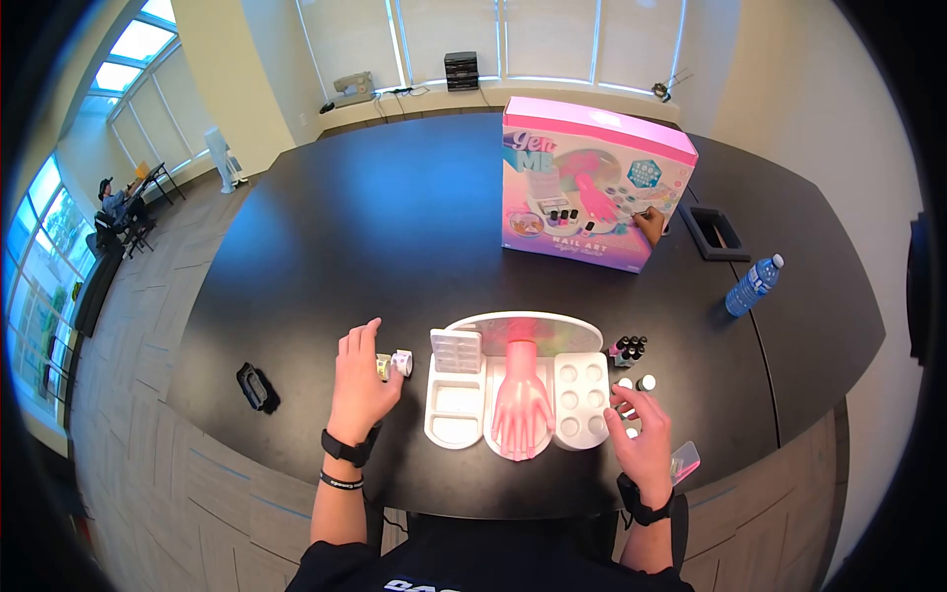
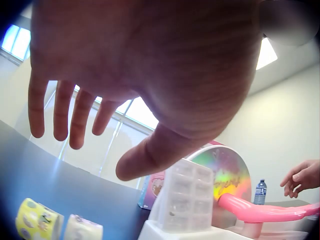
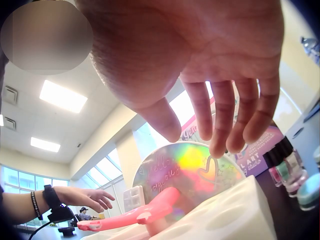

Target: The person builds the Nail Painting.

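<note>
A pink model hand [image 1: 522, 409] lies palm down in the middle of a white nail-art station [image 1: 456, 430], below a shiny mirror-like backboard [image 3: 190, 167]. On its left stands a clear compartment case [image 2: 186, 195]; on its right is a tray with round wells [image 1: 580, 400]. My left hand [image 1: 362, 383] hovers beside two small sticker rolls [image 2: 37, 220], its fingers extended and its palm bare. My right hand [image 1: 643, 439] hangs with loosely bent fingers over small lidded pots [image 1: 646, 382] right of the station, holding nothing. Several nail polish bottles [image 3: 285, 162] stand close by.
A pink nail-art box [image 1: 592, 187] stands behind the station. Further right are a water bottle [image 1: 754, 286] and a dark recessed holder [image 1: 714, 233]. A small clear-and-pink packet [image 1: 685, 461] lies near my right wrist; a black object [image 1: 254, 387] sits at the left.
</note>
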Available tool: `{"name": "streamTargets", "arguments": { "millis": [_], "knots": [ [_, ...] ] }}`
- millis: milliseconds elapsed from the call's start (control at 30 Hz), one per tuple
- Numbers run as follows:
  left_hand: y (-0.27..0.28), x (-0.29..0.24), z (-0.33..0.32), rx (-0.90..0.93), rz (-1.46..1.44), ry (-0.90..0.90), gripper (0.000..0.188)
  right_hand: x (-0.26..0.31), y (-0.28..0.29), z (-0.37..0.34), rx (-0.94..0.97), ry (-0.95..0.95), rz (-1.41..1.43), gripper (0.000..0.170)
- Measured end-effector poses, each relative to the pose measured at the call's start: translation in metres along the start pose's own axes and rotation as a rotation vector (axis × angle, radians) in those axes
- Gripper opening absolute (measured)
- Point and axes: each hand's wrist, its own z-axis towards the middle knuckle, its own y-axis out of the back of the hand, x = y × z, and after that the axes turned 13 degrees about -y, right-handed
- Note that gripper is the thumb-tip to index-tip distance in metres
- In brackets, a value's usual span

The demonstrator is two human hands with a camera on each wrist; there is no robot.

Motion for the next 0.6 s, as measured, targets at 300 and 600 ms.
{"name": "streamTargets", "arguments": {
  "millis": [300, 600],
  "knots": [
    [0.000, 0.068, -0.019, 0.235, -0.067, 0.019, 0.063, 0.001, 0.000, 0.001, -0.006, 0.012, -0.002, 0.032],
    [-0.013, 0.088, -0.018, 0.358, -0.209, 0.117, 0.042, -0.001, 0.000, 0.002, -0.003, 0.013, -0.006, 0.032]
  ]
}}
